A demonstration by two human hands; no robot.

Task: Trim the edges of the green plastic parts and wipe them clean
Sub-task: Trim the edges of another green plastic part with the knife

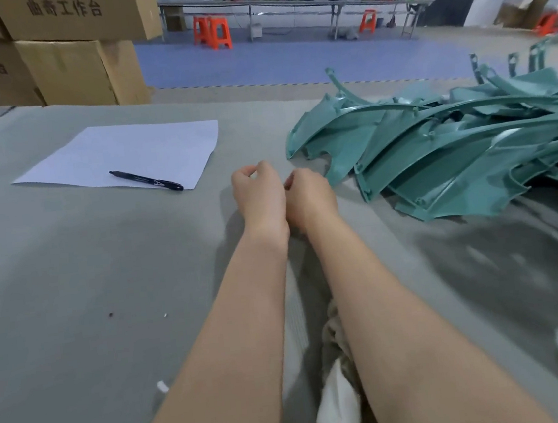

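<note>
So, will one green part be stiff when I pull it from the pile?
Probably stiff yet light: the green parts look like thin moulded shells with ribs. Their glossy surface may be slippery. They lie interlocked in a loose pile, so pulling one would likely drag its neighbours.

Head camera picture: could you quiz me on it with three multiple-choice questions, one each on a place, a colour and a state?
1. Where does the pen lie?
A on the paper
B on the floor
C inside a drawer

2. What colour are the stools?
A yellow
B black
C orange

3. How are the green parts kept?
A hung on hooks
B heaped loosely on the table
C wrapped in film

Answers:
1 A, it rests across the white sheet.
2 C, all are bright orange.
3 B, they overlap in an untidy pile.
</note>
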